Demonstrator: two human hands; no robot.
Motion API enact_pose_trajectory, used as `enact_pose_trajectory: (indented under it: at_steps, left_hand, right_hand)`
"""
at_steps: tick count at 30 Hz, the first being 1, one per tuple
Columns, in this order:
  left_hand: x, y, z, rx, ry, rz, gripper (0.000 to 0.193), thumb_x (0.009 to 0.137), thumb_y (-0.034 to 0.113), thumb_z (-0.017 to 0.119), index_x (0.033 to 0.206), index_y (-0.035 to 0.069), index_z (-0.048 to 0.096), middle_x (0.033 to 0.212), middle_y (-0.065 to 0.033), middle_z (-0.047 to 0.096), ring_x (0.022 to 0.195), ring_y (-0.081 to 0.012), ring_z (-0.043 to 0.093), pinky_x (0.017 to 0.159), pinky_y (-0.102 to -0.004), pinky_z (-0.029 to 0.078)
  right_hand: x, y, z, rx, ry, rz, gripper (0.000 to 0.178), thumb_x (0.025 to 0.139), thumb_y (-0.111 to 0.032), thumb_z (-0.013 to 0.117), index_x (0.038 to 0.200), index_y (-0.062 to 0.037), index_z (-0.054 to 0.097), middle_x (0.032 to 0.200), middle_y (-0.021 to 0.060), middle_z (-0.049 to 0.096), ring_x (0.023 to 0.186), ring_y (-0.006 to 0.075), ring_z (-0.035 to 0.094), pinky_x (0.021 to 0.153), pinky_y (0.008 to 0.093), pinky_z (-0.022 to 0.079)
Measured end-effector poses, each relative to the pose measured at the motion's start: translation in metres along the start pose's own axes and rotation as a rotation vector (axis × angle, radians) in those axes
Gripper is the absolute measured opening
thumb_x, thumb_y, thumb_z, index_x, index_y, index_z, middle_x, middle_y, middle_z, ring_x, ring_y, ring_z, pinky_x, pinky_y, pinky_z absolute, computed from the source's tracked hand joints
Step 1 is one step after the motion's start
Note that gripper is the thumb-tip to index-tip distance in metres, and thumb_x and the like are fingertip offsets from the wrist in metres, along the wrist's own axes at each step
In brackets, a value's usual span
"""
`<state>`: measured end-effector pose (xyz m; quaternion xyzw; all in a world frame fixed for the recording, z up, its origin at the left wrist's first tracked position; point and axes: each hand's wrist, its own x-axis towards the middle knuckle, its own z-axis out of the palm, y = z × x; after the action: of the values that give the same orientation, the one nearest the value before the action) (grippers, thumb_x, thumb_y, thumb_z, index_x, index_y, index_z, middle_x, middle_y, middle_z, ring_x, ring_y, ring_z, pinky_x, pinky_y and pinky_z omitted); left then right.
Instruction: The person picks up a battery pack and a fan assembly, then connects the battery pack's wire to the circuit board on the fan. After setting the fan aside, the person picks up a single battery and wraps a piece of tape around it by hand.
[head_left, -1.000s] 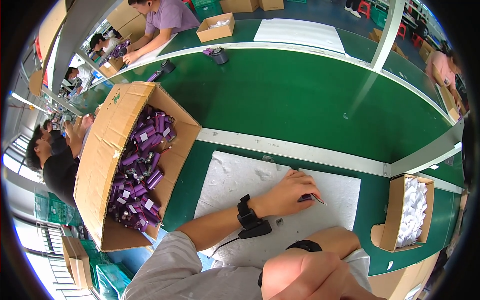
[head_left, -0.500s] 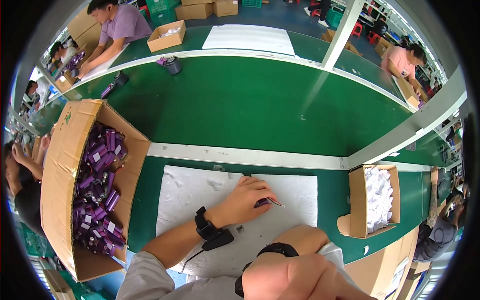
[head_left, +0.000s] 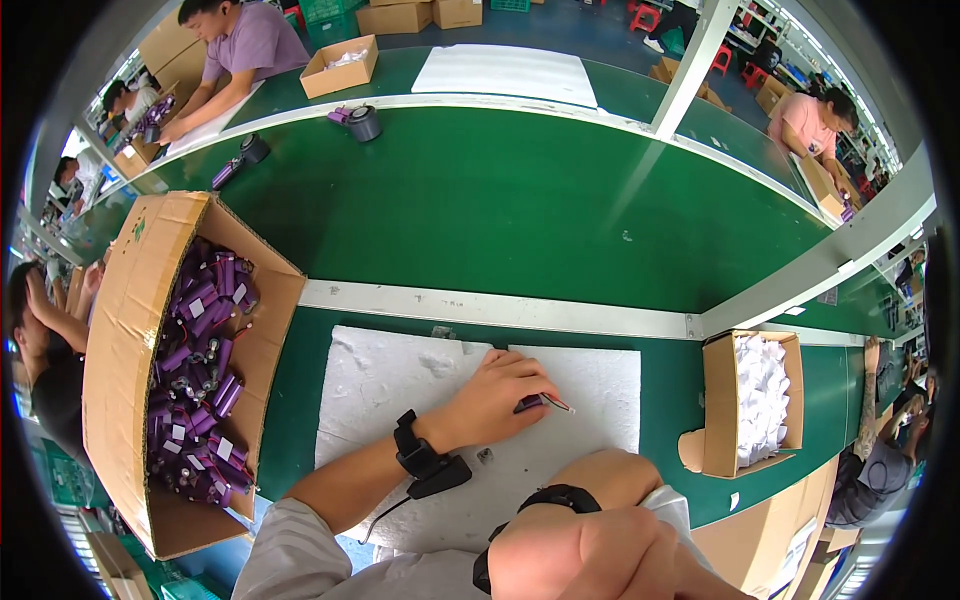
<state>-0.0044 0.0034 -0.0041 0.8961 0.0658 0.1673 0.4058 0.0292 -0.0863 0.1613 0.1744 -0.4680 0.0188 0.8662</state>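
On the white foam sheet [head_left: 375, 375], my left hand [head_left: 500, 398] is closed over a small purple battery pack [head_left: 528, 403]. Most of the pack is hidden under the palm and fingers. Its thin red and dark wires [head_left: 556, 402] stick out to the right, ending in a small pale connector. My right hand [head_left: 600, 550] is raised close to the camera at the bottom, bent back from the wrist. Its knuckles show, but the fingertips run out of view, so whether it holds anything cannot be seen. Dark straps circle both wrists.
A large cardboard box [head_left: 125, 310] of purple battery packs stands at the left. To the right is a smaller box [head_left: 722, 400] filled with white pieces. A pale metal rail [head_left: 500, 308] borders the green belt [head_left: 480, 210]. Co-workers sit around the line.
The whole view has shifted slightly. My left hand stays on the foam sheet with the battery pack, and my right hand remains raised near the camera.
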Motion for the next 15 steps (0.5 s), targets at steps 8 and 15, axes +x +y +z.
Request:
enact_pose_trajectory:
  at_steps: [8, 15]
  left_hand:
    - [0.0001, -0.0008, 0.0013, -0.015, 0.001, 0.011, 0.016, 0.078, 0.011, 0.068, 0.093, 0.016, 0.066, 0.093, -0.0004, 0.06, 0.095, -0.0208, 0.054, 0.088, -0.0356, 0.034]
    - [-0.0006, -0.0009, 0.0003, -0.014, -0.002, 0.007, 0.016, 0.078, 0.011, 0.068, 0.093, 0.016, 0.065, 0.094, -0.0003, 0.06, 0.096, -0.0208, 0.054, 0.087, -0.0355, 0.034]
  right_hand:
    - [-0.006, -0.0026, -0.0011, 0.188, -0.061, -0.015, 0.049, 0.095, -0.024, 0.03, 0.141, -0.0107, 0.041, 0.124, 0.0121, 0.062, 0.053, 0.0324, 0.063, 0.047, 0.0387, 0.045]
    - [-0.0042, -0.0038, 0.0007, -0.105, -0.019, 0.07, 0.049, 0.096, -0.023, 0.026, 0.142, -0.0101, 0.04, 0.125, 0.0126, 0.061, 0.053, 0.0325, 0.063, 0.046, 0.0385, 0.045]
